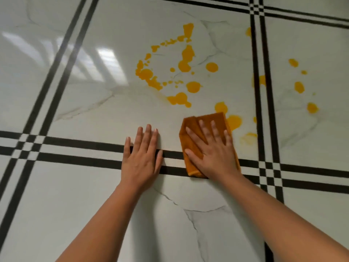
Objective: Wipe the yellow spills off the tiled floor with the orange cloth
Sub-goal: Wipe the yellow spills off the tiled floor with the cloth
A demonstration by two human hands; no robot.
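Right hand (212, 154) flat on orange cloth (205, 120), fingers spread, palm pressing folded cloth to tiled floor (94, 110); no closed grip, hand wide. Cloth straddles double black band (85, 154), far edge on white tile. Left hand (141, 157) just beside cloth, apart from it, flat on floor across same band, holding nothing. Yellow spills (186, 59): ring of blots beyond cloth, one puddle touching cloth's far right corner, faint smear right of cloth, more drops past vertical black band (264, 91).
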